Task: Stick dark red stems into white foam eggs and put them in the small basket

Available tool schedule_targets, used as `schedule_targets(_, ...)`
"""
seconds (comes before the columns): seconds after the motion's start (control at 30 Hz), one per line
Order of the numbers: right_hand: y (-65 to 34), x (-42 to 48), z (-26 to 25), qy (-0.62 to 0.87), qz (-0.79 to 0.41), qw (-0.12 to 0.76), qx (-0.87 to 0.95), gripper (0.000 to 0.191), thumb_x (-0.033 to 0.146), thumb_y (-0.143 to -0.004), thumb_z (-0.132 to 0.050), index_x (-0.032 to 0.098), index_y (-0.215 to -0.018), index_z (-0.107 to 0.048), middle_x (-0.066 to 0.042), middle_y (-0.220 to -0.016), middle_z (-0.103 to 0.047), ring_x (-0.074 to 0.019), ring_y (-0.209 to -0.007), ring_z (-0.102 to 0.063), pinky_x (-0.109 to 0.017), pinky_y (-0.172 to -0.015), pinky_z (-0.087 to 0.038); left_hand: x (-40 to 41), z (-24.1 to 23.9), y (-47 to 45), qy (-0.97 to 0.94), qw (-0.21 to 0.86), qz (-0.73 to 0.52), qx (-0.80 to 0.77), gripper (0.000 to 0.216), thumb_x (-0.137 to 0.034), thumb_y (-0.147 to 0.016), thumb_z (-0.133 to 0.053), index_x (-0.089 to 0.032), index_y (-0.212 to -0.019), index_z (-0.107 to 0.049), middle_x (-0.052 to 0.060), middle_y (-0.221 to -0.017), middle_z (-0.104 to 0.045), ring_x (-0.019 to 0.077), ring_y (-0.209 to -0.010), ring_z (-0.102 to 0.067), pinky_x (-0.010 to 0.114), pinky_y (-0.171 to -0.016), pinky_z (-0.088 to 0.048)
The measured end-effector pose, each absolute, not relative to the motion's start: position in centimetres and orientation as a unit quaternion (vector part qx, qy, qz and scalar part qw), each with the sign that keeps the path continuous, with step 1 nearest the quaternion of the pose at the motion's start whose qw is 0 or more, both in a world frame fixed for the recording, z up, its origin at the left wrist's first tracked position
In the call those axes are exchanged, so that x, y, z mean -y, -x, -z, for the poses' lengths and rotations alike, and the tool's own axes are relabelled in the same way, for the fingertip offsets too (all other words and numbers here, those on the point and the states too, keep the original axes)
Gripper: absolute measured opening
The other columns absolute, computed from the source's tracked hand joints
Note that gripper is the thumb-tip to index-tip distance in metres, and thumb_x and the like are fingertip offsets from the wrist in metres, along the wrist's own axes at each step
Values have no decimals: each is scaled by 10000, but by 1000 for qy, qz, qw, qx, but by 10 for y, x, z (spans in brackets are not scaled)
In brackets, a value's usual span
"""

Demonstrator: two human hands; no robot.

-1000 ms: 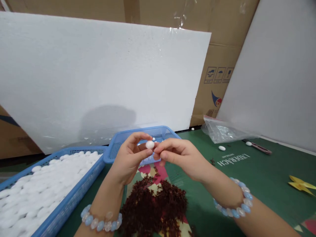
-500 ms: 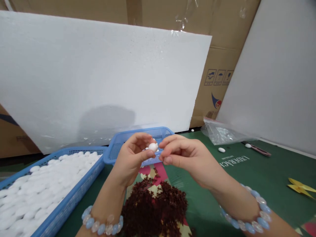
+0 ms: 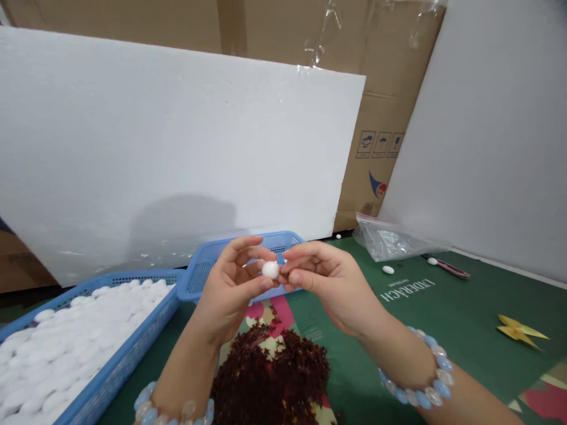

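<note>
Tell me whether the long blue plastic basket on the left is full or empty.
Full. The long blue plastic basket is heaped with small white oval pieces almost to its rim, right across the part in view.

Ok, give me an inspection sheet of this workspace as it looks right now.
Surface: green printed mat.
Job's things: small white oval bead; pile of dark red star-shaped caps; long blue plastic basket full of white beads; smaller blue plastic basket behind the hands.
Clutter: clear plastic bag; loose bead; yellow paper shape.
Hands: left hand pinches the bead; right hand has its fingertips at it.
Cables: nothing seen.
Surroundings: white foam board, cardboard boxes.
</note>
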State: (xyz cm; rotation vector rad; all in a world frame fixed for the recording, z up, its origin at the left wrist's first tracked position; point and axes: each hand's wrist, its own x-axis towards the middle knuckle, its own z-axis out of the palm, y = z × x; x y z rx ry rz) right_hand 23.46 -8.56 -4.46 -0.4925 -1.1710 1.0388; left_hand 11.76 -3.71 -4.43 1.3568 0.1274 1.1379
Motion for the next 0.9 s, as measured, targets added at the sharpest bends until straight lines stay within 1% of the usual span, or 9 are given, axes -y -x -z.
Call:
schedule_targets(0.1, -234, 86, 45, 207, -463, 690, 516, 226, 12, -542, -531, 216, -624, -583, 71, -552, -591, -27, -511, -544, -112, -480, -452, 38, 45, -119, -588, 627, -507, -58, 304, -25, -504, -590, -227, -730, -558, -36, -650, -570, 70, -546, -526, 143, -502, -460)
schedule_targets(0.47, -230, 85, 43, 164, -496, 683, 510, 241, -8, -555, -502, 210, -623, -578, 76, -562, -587, -17, -521, -548, -97, -492, -455, 46, 41, -123, -566, 622, -536, -77, 287, -20, -476, -601, -230, -669, -576, -48, -633, -602, 63, -559, -529, 111, -497, -454)
schedule_targets(0.77, -230, 88, 43, 185, -485, 697, 494, 197, 10, -541, -524, 194, -605, -561, 70, -545, -584, -22, -498, -544, -105, -478, -454, 47, 40, -126, -568, 612, -546, -68, 262, -22, -485, -592, -234, -639, -576, -55, -623, -610, 59, -564, -531, 111, -502, -455)
schedule_targets(0.9, -230, 88, 43, 209, -467, 706, 490, 187, 16, -529, -534, 190, -595, -551, 74, -487, -555, -19, -449, -519, -105, -445, -438, 48, 40, -125, -574, 603, -550, -63, 265, -11, -473, -596, -234, -614, -575, -62, -621, -609, 65, -576, -536, 117, -499, -459)
